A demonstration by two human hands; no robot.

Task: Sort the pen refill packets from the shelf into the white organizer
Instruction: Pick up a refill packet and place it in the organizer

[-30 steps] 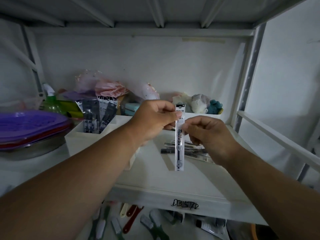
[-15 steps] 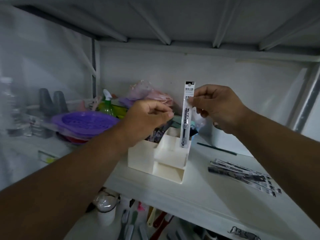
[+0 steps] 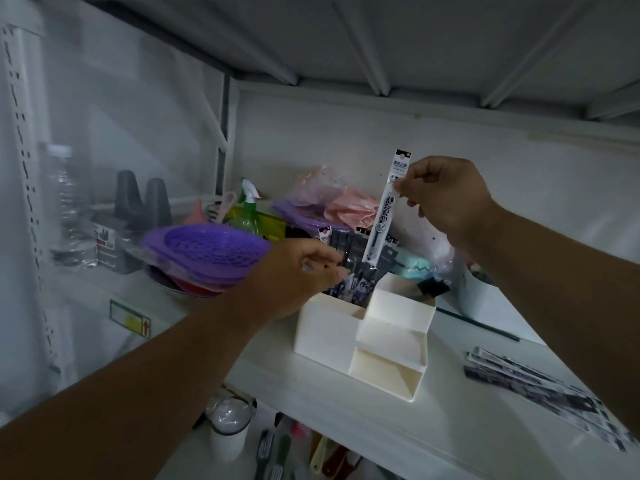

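Note:
My right hand (image 3: 445,195) pinches a long clear pen refill packet (image 3: 384,211) near its top and holds it upright above the white organizer (image 3: 363,332). The packet's lower end hangs over the dark packets (image 3: 349,258) that stand in the organizer's tall back compartment. My left hand (image 3: 298,275) sits at the organizer's left rim with fingers curled against those standing packets; whether it grips one I cannot tell. A loose pile of refill packets (image 3: 540,389) lies flat on the shelf at the right.
Stacked purple baskets (image 3: 204,247) and a green spray bottle (image 3: 247,213) stand left of the organizer. Bags (image 3: 332,202) crowd the back wall. A black binder clip (image 3: 433,287) sits in the organizer's right compartment. Brushes and a jar (image 3: 228,427) lie below the shelf.
The view has swung left and closer. My right hand carried the packet from the shelf's middle up over the organizer's back compartment. My left hand let go of it and moved down to the standing packets.

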